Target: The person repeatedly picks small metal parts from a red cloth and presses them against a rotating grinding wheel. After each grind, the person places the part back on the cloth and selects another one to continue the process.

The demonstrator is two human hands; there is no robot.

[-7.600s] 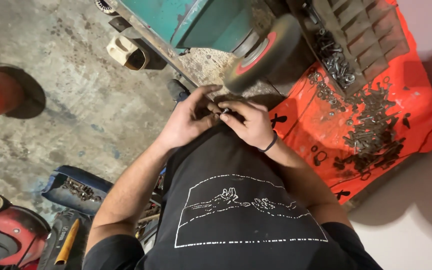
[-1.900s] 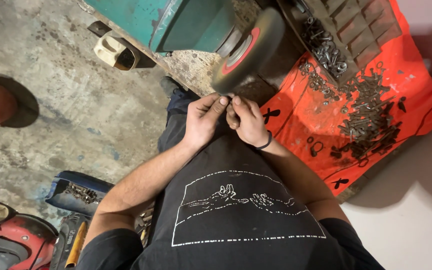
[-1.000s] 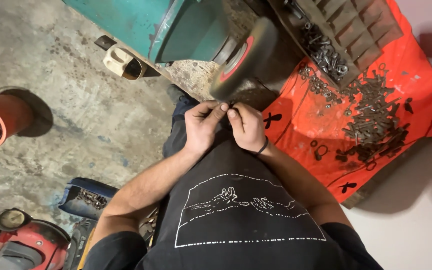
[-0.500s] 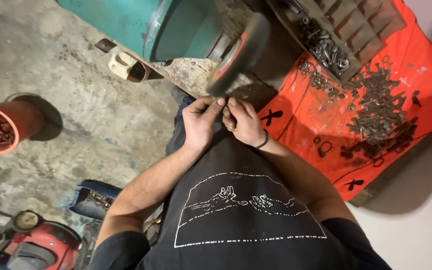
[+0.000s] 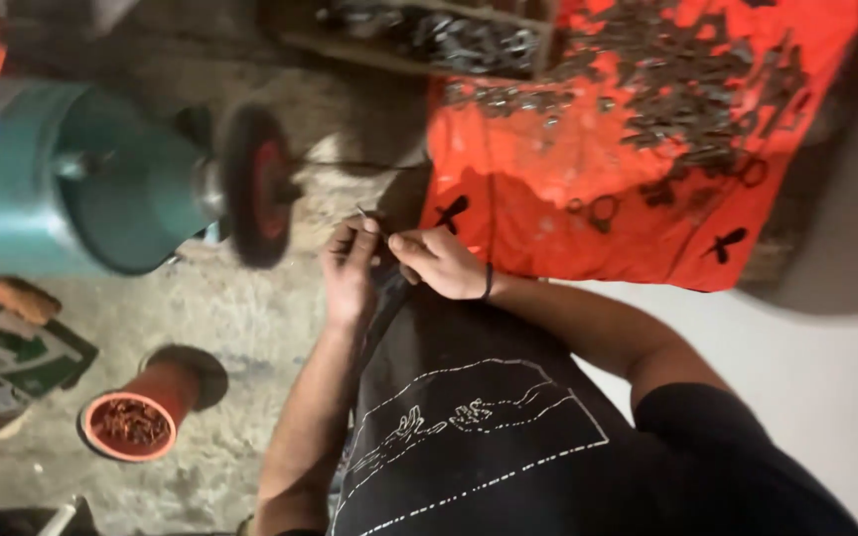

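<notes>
Both hands are meeting fingertip to fingertip, the left hand (image 5: 350, 270) and right hand (image 5: 441, 264) seemingly pinching a small thin metal piece (image 5: 362, 212) pointing toward the grinding wheel (image 5: 255, 187) just beside them.

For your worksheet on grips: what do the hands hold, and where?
Both hands, left hand and right hand, pinch a small thin metal piece by its lower end.
</notes>
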